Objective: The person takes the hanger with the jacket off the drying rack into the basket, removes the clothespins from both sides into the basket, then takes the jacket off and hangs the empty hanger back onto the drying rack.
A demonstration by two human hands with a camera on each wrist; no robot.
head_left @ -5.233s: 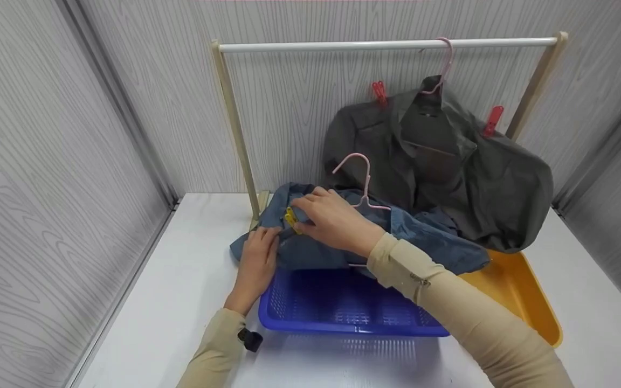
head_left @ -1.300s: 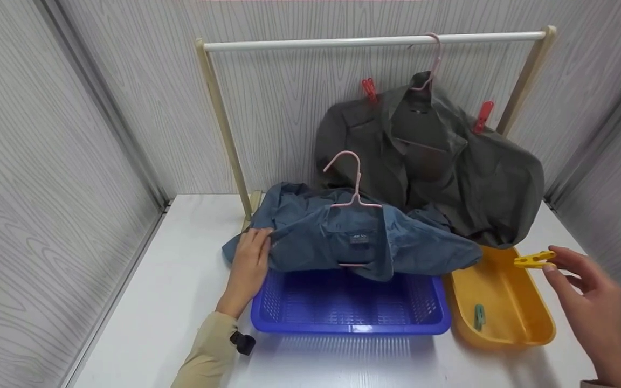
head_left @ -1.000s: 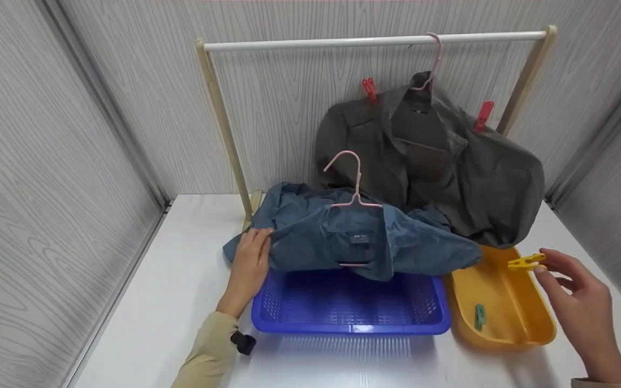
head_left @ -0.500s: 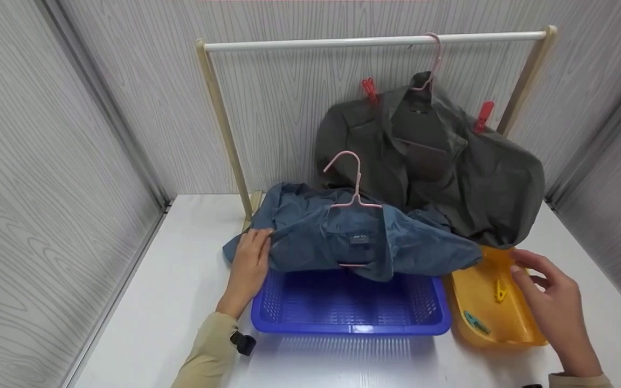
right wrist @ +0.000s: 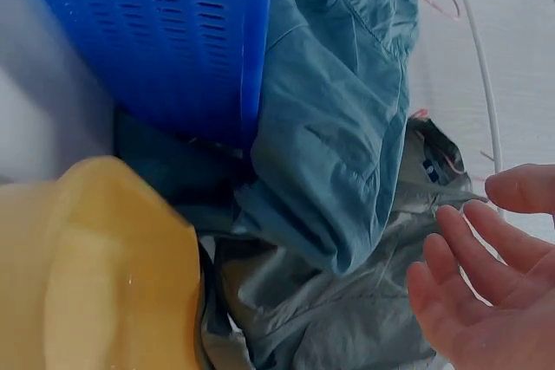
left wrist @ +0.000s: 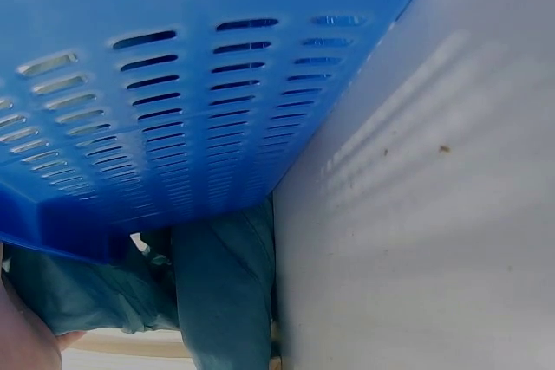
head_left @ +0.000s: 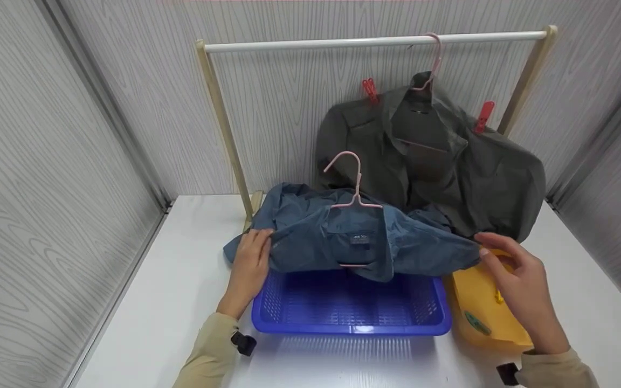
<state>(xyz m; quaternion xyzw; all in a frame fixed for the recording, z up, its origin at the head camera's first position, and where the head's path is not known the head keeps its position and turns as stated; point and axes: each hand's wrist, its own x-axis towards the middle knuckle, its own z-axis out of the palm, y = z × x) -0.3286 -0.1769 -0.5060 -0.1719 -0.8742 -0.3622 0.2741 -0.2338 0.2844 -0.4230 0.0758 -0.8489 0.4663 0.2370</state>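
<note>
A blue shirt on a pink hanger lies over the back of a blue basket. With my left hand I hold the shirt's left end; in the left wrist view only a little of this hand shows beside the cloth. My right hand is at the shirt's right tip, fingers spread and bent slightly. The right wrist view shows that hand holding nothing, apart from the cloth. Below it, a yellow clothespin, partly hidden, and a green clothespin lie in an orange tub.
A rack with a white rod and wooden posts stands at the back. From it hangs a dark grey shirt on another pink hanger, with a red clothespin and a second red clothespin on its shoulders. Patterned panels enclose the white table.
My right hand took the yellow clothespin from the blue shirt's left side, let it drop into the orange tub, then moved left to the shirt's right tip. The green clothespin turned. My left hand stayed.
</note>
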